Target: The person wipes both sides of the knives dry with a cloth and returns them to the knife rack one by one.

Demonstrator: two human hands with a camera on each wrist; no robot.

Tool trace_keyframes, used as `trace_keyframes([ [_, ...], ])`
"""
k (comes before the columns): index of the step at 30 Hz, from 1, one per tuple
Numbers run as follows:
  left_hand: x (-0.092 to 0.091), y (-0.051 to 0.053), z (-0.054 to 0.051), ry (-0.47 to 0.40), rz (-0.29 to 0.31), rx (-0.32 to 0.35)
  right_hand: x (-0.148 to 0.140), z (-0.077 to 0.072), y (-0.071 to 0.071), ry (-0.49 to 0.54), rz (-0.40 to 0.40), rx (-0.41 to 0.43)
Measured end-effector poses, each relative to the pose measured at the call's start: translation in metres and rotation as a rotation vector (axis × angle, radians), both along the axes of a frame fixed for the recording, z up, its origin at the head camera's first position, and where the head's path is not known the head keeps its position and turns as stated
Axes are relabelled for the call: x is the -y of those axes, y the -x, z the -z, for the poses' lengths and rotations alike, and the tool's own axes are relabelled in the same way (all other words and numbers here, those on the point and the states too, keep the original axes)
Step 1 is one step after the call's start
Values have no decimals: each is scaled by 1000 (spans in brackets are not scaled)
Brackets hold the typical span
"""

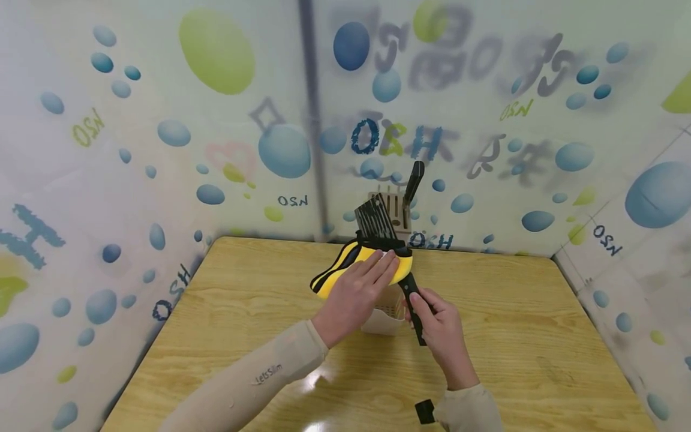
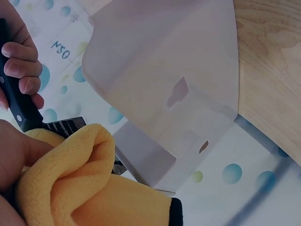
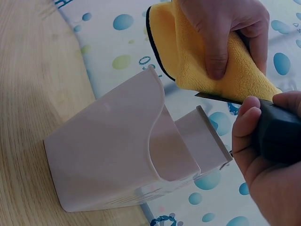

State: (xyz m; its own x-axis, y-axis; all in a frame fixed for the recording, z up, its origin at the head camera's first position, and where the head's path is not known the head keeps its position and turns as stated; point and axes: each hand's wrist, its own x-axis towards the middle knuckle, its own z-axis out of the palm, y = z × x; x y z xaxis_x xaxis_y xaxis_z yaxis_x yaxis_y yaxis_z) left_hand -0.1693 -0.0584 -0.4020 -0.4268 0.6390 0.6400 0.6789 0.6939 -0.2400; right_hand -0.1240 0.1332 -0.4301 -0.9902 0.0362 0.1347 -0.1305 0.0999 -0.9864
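Observation:
My right hand (image 1: pixel 439 327) grips the black riveted handle of a broad kitchen knife (image 1: pixel 372 219), its blade pointing up and away. A yellow cloth (image 1: pixel 339 273) with black edging is folded about the lower blade, and my left hand (image 1: pixel 353 294) holds it there. In the right wrist view, the left thumb and fingers pinch the cloth (image 3: pixel 193 61) over the blade, which shows only as a thin dark edge. Behind and below the hands stands a beige knife holder (image 1: pixel 380 327), partly hidden in the head view. A second black-handled knife (image 1: pixel 414 180) sticks up from its slotted back.
The holder stands on a wood-grain table (image 1: pixel 259 282), towards its far edge. Walls covered in a sheet with blue and green dots (image 1: pixel 283 150) rise behind and at both sides. A small black piece (image 1: pixel 424 411) sits by the right cuff.

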Motion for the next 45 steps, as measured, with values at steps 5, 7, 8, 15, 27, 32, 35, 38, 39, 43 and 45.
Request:
trace_keyframes([
  [5,1,0,1,-2,1,9,0,0,0,-3,5,16],
  [7,2,0,1,-2,1,15,-1,0,0,-8,8,27],
  [8,2,0,1,0,1,18,-1,-1,0,-6,9,34],
  [15,5,0,3,13,5,24,-3,-5,1,-5,29,64],
  [27,8,-2,2,49,14,52,-8,-10,2,-2,43,29],
  [32,9,-1,2,51,15,48,-10,-11,2,-2,45,19],
  [35,10,1,2,51,7,46,-10,-11,2,2,35,13],
  [38,11,2,0,48,0,50,-9,-11,2,9,25,0],
  [39,12,3,-1,47,-3,50,-9,-11,1,7,23,-3],
  [43,14,5,-3,45,-7,49,-9,-11,1,-6,12,-10],
  [45,16,7,-5,48,-9,47,-8,-10,0,-15,11,-12],
])
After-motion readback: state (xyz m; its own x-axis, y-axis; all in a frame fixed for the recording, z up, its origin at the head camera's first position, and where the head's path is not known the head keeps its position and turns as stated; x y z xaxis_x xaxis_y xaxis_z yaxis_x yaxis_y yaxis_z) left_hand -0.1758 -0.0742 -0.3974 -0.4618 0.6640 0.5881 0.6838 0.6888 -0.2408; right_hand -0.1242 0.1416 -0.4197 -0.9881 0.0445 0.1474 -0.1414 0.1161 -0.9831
